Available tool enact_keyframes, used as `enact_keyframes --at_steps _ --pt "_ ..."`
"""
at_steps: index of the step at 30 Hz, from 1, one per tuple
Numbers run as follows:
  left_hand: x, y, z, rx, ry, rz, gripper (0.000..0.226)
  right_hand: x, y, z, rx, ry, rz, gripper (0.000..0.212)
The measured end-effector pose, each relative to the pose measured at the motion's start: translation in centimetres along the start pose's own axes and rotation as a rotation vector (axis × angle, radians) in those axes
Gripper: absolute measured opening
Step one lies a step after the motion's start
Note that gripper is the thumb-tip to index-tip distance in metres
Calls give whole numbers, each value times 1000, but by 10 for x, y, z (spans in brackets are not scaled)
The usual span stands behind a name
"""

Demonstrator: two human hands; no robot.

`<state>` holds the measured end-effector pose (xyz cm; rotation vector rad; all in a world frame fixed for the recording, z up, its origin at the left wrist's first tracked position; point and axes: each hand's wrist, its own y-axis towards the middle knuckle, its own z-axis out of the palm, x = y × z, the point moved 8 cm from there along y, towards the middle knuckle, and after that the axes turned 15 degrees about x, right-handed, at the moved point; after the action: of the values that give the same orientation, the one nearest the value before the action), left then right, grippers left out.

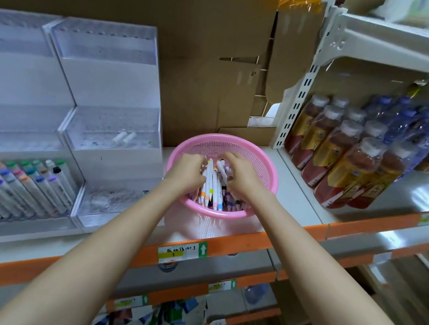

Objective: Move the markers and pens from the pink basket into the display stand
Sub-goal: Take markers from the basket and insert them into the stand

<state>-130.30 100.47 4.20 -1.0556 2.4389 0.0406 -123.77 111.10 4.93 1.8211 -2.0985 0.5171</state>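
**Two grips buried in pink plastic**

Curled, the left grip (pixel 189 171) wraps a bundle of slim white pens (pixel 212 185); the right grip (pixel 240 176) pinches more beside it. Both sit inside the round, perforated pink basket (pixel 267 167) on the shelf (pixel 294 190), just right of the stepped clear acrylic display stand (pixel 112 132).

pink basket (pixel 267 172) just right of display stand (pixel 112 127), narrow gap between. left hand (pixel 189 170), right hand (pixel 240 176) and pens (pixel 212 185) fill basket middle. cardboard (pixel 189 82) close behind blocks back. slotted upright (pixel 300 92) and packed bottles (pixel 338 160) bound right; bare shelf (pixel 292 192) strip between. stand's right tiers open from above; lower left tier packed with markers (pixel 24 187). space above basket open.
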Motion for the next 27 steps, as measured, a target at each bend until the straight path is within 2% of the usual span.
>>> enact_keyframes --at_steps 4,8,11,18,21,22,25,27 --pt "0 4 -1 95 12 -28 23 -10 -1 -3 -44 -166 162 41" --pt "2 9 -1 188 -1 -56 46 -25 -7 0 33 -206 357 21" --pt "3 10 0 226 -41 -74 48 -25 -3 3 53 -178 337 17" --pt "5 6 0 217 -133 -120 43 -30 2 4 32 17 300 32" --pt "4 7 1 205 -220 -136 39 -31 2 2 0 98 282 11" --pt "5 7 2 191 -275 -144 39 -31 2 0 -15 136 268 11" --pt "6 7 5 170 -457 -150 39 -26 1 -4 -20 194 212 22" --pt "5 9 5 146 -492 -112 34 -22 0 -5 -25 198 178 30"
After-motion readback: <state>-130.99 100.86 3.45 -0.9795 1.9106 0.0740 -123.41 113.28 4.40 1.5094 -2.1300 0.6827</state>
